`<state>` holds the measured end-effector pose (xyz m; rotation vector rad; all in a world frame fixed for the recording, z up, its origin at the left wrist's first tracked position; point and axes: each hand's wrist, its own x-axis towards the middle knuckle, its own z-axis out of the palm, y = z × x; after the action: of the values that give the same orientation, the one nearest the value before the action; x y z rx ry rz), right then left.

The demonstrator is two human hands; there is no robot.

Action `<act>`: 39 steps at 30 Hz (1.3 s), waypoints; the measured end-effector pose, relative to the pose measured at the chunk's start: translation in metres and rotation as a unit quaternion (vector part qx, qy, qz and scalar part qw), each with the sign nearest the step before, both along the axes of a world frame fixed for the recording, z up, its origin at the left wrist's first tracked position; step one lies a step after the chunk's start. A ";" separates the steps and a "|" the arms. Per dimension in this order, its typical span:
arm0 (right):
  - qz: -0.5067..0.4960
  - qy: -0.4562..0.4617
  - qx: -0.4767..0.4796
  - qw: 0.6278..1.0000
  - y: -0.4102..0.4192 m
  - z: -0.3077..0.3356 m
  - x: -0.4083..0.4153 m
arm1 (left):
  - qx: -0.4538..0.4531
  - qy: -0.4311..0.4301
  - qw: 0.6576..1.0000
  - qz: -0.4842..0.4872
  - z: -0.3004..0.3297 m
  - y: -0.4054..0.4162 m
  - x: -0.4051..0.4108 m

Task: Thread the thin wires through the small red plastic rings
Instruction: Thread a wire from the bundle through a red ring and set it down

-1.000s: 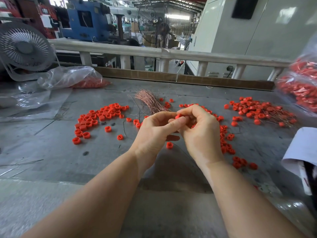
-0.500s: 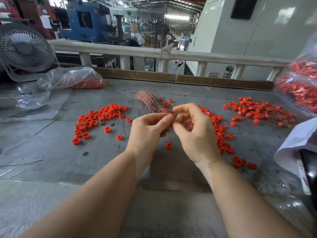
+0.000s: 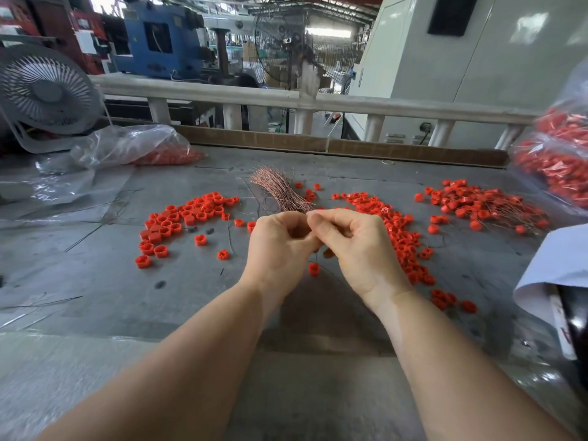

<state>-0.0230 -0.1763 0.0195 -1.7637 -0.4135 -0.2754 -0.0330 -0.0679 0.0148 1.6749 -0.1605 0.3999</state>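
A bundle of thin copper wires (image 3: 279,190) lies fanned out on the grey table (image 3: 95,281). At its near end my left hand (image 3: 278,246) and my right hand (image 3: 361,246) meet with curled fingers, fingertips touching. They pinch a thin wire (image 3: 317,258) that hangs down between them. A single red ring (image 3: 314,269) lies on the table right below. Loose red rings (image 3: 184,218) are spread at the left and more red rings (image 3: 402,232) at the right. No ring shows in either hand.
A heap of rings with wires through them (image 3: 477,206) sits at the far right, beside clear bags of red parts (image 3: 553,160). Another plastic bag (image 3: 127,148) and a fan (image 3: 47,93) stand at the back left. A white cloth (image 3: 556,268) overhangs the right edge.
Both hands moved up to the near end of the wire bundle. The red ring my right fingers held a second ago is out of sight.
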 end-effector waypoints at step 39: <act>-0.030 -0.032 0.084 0.995 -0.006 0.006 0.001 | -0.146 0.048 0.985 -0.084 0.008 -0.001 -0.005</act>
<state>-0.0217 -0.1828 0.0257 -1.6062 -0.3730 -0.3996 -0.0382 -0.0687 0.0230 1.3774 -0.1619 0.2026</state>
